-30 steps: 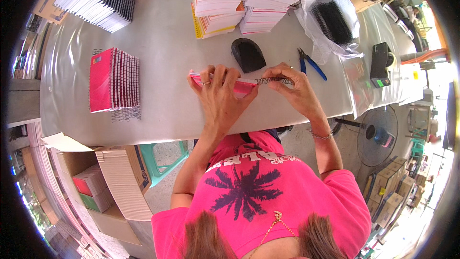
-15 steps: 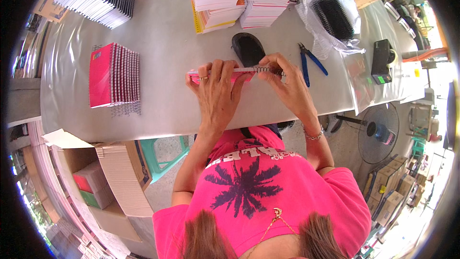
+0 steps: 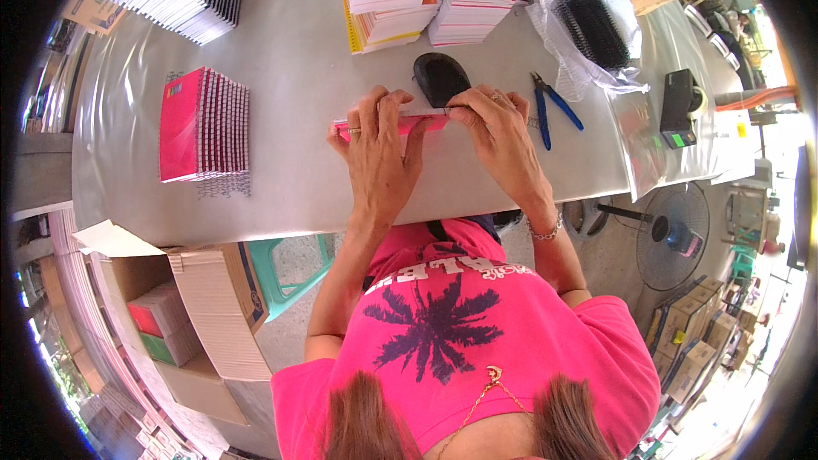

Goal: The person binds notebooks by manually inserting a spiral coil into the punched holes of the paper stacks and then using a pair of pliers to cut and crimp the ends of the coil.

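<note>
Head view shows both hands clasping a pink notebook (image 3: 400, 124) lying flat near the middle of the grey table (image 3: 298, 187). Left hand (image 3: 379, 153) presses down on it with fingers spread — right hand (image 3: 498, 132) pinches its right end, perhaps at the wire spine. Just beyond sit a black mouse-like object (image 3: 440, 77) and blue-handled pliers (image 3: 554, 106).
</note>
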### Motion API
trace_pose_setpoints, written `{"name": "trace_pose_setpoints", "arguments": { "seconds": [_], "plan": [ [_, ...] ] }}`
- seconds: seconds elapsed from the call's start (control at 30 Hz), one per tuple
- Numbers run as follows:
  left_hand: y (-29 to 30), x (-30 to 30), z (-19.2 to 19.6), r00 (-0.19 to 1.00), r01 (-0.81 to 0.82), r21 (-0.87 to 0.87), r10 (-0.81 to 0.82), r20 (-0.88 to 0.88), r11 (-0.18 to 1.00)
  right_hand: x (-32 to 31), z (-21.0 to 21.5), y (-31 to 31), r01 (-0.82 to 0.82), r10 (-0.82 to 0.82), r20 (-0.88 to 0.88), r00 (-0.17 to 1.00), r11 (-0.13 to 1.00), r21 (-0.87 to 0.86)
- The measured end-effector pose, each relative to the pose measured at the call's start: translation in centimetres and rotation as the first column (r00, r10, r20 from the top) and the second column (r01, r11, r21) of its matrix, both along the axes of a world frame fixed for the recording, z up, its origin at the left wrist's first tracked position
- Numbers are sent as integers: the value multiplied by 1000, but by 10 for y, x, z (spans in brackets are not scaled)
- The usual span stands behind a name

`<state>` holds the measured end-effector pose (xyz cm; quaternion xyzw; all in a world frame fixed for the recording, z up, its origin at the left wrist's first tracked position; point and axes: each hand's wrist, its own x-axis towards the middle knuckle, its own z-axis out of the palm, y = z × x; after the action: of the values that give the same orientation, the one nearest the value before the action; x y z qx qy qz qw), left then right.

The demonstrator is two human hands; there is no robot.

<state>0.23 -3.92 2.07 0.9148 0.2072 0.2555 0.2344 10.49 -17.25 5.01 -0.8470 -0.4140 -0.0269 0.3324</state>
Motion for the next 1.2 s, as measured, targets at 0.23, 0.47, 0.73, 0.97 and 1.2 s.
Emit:
{"name": "trace_pose_setpoints", "arguments": {
  "seconds": [0.23,0.47,0.73,0.97,1.2],
  "plan": [
    [1,-1,-6,938,-46,-177,104,331,983,2,-5,6,-24,25,-20,999,997,76],
    [9,-7,-15,968,34,-280,38,248,959,2,-7,7,-131,131,5,991,991,35],
    [42,-13,-21,950,244,-251,-180,254,937,64,-27,12,-302,290,-171,942,952,-48],
    [42,-10,-24,950,208,-257,-131,285,944,72,-16,20,-452,375,-538,755,892,-14],
    [39,-8,-25,944,200,-273,-112,309,941,66,-16,-18,-269,573,-799,181,811,520]
  ]
}}
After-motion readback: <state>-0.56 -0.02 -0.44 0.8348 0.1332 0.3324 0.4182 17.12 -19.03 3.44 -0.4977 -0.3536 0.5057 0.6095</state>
